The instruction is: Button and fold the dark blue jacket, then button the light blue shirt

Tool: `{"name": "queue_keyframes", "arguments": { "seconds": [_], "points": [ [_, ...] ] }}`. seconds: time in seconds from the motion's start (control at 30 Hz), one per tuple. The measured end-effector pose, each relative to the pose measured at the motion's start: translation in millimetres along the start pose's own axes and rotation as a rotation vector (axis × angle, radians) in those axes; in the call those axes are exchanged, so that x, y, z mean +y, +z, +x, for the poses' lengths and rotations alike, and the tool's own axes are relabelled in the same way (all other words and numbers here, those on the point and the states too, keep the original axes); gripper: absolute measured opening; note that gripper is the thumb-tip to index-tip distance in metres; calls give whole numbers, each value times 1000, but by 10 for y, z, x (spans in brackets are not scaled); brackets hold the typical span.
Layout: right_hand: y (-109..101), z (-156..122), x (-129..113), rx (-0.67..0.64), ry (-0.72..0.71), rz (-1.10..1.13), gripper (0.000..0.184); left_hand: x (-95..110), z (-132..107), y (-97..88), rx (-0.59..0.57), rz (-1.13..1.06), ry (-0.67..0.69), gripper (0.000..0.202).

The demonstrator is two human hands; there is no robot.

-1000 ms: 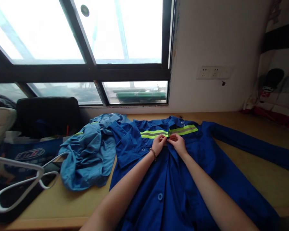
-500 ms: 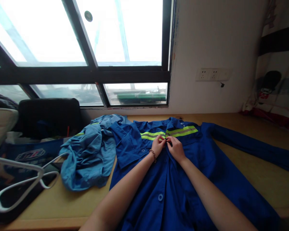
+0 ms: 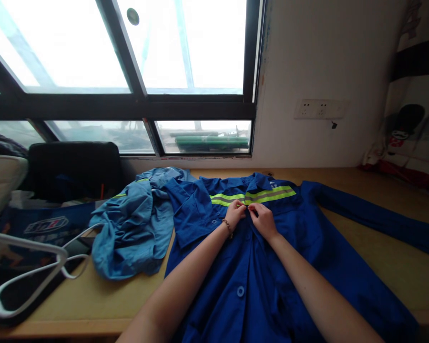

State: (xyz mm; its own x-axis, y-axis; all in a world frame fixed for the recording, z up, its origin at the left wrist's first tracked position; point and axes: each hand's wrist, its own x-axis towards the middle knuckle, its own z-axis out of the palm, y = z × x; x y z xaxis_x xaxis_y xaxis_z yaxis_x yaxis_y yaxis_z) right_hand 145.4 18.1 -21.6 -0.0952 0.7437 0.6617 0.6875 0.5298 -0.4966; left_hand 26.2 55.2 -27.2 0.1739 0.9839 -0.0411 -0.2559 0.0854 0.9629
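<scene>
A dark blue work jacket (image 3: 214, 281) with yellow-green and grey reflective strips across the chest lies front up before me. Its left-side sleeve is folded over the chest, and the other stretches out to the right. My left hand (image 3: 236, 212), with a beaded bracelet at the wrist, pinches the front placket just below the strip. Close beside it, my right hand (image 3: 262, 220) is closed with thumb and fingertips on the same front edge. The fingers hide what is between them. Lower on the placket a round blue button (image 3: 240, 291) shows.
Left of the jacket lies a crumpled light blue garment (image 3: 134, 233) on the wooden table (image 3: 93, 305). A white hanger (image 3: 25, 312), a printed bag (image 3: 46, 224) and a black chair back (image 3: 75, 166) are farther left. Behind are a window and a wall socket (image 3: 321, 109).
Both hands stay at the same place on the placket, with small finger movements; the right fingertips have shifted slightly. The view has moved a little.
</scene>
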Motion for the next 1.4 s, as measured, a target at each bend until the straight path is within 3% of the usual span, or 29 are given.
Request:
{"name": "queue_keyframes", "arguments": {
  "seconds": [0.3,0.47,0.7,0.87,1.07,1.23,1.4],
  "points": [
    [-13,3,-18,31,55,46,17,17,7,-36,2,-144,-36,28],
    [-22,10,-24,52,86,79,17,0,-2,-52,-3,-117,-24,30],
    [-17,11,-6,27,34,43,31,12,-11,-41,7,-113,9,33],
    [39,3,63,3,22,41,39,3,-8,-43,-48,-111,51,32],
    [153,0,266,-37,144,110,37,20,-25,-30,-125,-81,79,36],
    [118,31,298,-103,230,315,35,-9,-9,-39,-143,-73,74,40],
    [48,20,160,85,297,257,29,-81,134,-72,-173,17,137,36]
  ]
}}
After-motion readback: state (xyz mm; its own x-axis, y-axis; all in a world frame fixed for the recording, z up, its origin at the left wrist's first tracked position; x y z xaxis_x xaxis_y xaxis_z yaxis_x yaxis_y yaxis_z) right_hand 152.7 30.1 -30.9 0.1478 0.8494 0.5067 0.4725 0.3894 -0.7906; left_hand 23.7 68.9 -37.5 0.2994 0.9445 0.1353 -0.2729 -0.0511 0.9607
